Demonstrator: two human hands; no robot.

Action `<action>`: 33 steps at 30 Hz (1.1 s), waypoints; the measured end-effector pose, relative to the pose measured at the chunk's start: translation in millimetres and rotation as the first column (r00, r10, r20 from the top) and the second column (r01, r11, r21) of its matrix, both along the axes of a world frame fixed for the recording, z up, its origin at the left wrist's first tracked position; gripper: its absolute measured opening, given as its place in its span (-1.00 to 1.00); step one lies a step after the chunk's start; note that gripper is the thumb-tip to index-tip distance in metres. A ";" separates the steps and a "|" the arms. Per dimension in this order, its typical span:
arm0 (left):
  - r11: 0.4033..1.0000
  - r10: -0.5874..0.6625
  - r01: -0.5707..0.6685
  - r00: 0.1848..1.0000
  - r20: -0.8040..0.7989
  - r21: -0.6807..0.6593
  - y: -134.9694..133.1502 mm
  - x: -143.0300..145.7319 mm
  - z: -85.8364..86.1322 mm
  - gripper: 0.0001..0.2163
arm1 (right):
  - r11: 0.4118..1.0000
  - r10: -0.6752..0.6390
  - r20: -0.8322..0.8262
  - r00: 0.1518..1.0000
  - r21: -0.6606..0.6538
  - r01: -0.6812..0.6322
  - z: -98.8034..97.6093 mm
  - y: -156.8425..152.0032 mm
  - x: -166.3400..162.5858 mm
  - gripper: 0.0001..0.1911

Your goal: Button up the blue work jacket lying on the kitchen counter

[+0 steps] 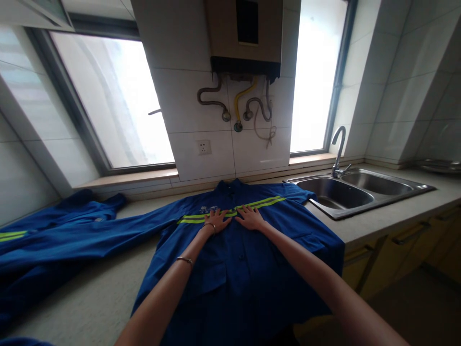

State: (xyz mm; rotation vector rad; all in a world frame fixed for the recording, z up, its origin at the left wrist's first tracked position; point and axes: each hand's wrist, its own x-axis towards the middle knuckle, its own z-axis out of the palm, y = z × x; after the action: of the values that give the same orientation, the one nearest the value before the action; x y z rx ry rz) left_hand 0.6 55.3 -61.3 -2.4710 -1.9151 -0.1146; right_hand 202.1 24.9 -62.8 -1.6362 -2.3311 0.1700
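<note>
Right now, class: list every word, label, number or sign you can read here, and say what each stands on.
Chest of the blue work shirt: a small pale mark beside the left hand, too blurred to read.
Water heater: dark panel, nothing legible.
Wall socket: no text visible.

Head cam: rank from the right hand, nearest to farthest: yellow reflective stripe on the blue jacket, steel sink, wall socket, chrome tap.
From the right hand, lying flat on the blue work jacket:
1. Yellow reflective stripe, just beyond the fingertips.
2. White wall socket, up on the tiled wall, to the left.
3. Stainless steel double sink, to the right.
4. Curved chrome tap, behind the sink.
</note>
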 end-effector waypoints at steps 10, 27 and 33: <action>0.980 0.142 -0.158 0.982 0.126 0.122 21.6 39.2 -4.5 -0.59 | 0.999 0.002 -0.012 1.000 0.046 -0.001 -9.8 5.8 0.3 -0.37; 0.992 -0.129 0.130 0.981 0.147 0.007 39.1 35.0 -13.0 -0.58 | 0.944 -0.319 -0.155 0.935 0.038 0.328 10.1 57.1 -17.2 -0.51; 0.984 -0.170 0.157 0.965 0.200 0.078 37.3 30.9 -5.6 -0.69 | 0.954 -0.294 -0.190 0.937 0.004 0.300 3.6 65.2 -10.5 -0.68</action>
State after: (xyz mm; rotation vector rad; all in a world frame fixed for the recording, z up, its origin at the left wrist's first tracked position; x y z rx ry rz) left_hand 31.4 92.6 -66.9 -2.6652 -1.7386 -0.4421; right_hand 191.6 90.1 -59.1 -1.8446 -1.9129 0.2090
